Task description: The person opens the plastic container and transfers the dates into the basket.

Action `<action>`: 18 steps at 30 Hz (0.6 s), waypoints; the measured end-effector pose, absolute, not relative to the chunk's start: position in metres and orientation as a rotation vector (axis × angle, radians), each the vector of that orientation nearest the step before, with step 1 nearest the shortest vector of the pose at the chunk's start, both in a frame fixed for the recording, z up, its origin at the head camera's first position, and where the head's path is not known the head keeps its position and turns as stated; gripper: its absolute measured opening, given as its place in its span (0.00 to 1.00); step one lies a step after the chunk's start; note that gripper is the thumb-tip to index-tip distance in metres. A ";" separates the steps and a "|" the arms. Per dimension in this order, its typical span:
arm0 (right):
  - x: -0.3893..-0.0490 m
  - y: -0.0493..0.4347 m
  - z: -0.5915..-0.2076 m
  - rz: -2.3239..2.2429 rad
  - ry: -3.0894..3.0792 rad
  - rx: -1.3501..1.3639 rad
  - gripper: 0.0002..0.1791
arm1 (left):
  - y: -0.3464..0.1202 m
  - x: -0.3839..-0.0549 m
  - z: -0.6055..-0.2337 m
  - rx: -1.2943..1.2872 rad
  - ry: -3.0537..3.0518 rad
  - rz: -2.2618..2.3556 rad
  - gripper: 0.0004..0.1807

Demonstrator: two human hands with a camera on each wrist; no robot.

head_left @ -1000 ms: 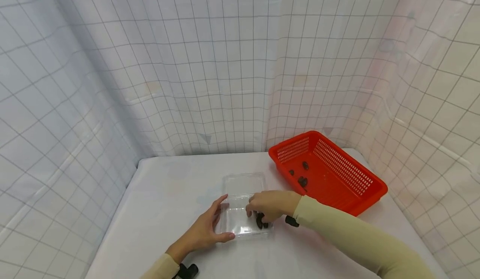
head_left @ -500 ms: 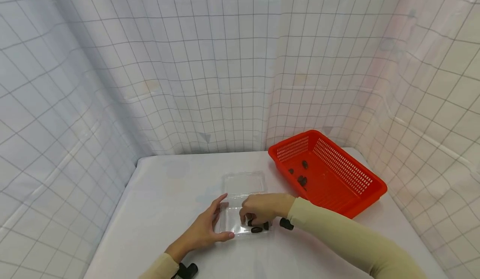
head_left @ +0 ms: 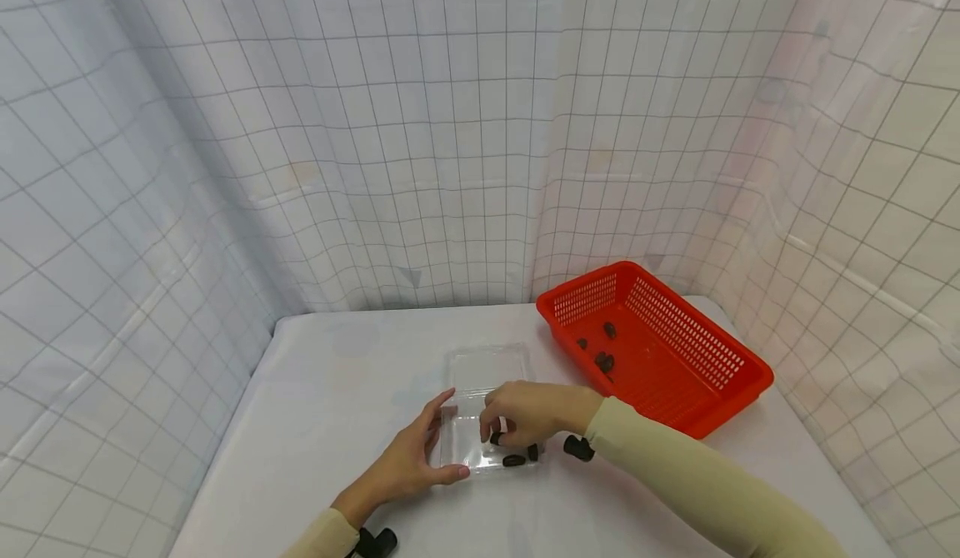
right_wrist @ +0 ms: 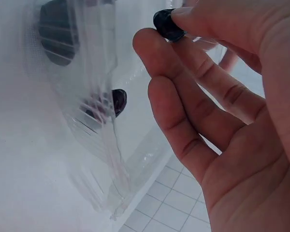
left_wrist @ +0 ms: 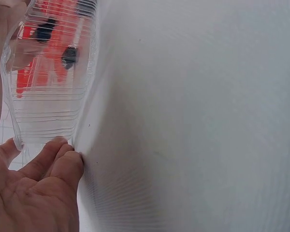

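A clear plastic clamshell box (head_left: 468, 445) lies with its lid (head_left: 487, 366) folded back behind it. My left hand (head_left: 408, 458) holds the box's left end, thumb at the near corner and fingers at the far one. Over the box, my right hand (head_left: 528, 412) pinches a dark, glossy oval date-like piece (right_wrist: 168, 25) between thumb and fingertips. Beneath that hand, one date-like piece (head_left: 513, 460) lies lengthwise at the near wall, and another piece (head_left: 533, 451) stands near the right end. In the left wrist view, dark pieces (left_wrist: 69, 57) show through the ribbed wall.
At the right rear stands a red perforated basket (head_left: 727, 375), angled on the white-covered table (head_left: 352, 383). Several dark date-like pieces (head_left: 604, 361) lie at its left side. White grid-patterned curtains (head_left: 420, 166) enclose the back and sides.
My right hand has shifted slightly left and then lifted a little within the box. One dark piece now lies lengthwise by the near wall. The left hand stays put.
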State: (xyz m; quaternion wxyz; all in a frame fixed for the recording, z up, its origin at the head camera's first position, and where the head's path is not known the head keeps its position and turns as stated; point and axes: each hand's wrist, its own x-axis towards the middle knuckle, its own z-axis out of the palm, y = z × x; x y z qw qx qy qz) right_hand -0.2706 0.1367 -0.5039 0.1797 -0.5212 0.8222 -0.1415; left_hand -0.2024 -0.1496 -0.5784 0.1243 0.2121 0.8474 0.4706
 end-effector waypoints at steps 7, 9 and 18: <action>-0.271 0.145 -0.496 -0.528 2.316 -1.440 0.11 | -0.150 -0.204 -0.577 0.612 2.476 1.360 0.69; -0.271 0.149 -0.493 -0.558 2.325 -1.431 0.12 | -0.150 -0.204 -0.577 0.610 2.481 1.359 0.69; -0.274 0.168 -0.482 -0.642 2.361 -1.314 0.18 | -0.148 -0.204 -0.579 0.588 2.477 1.370 0.70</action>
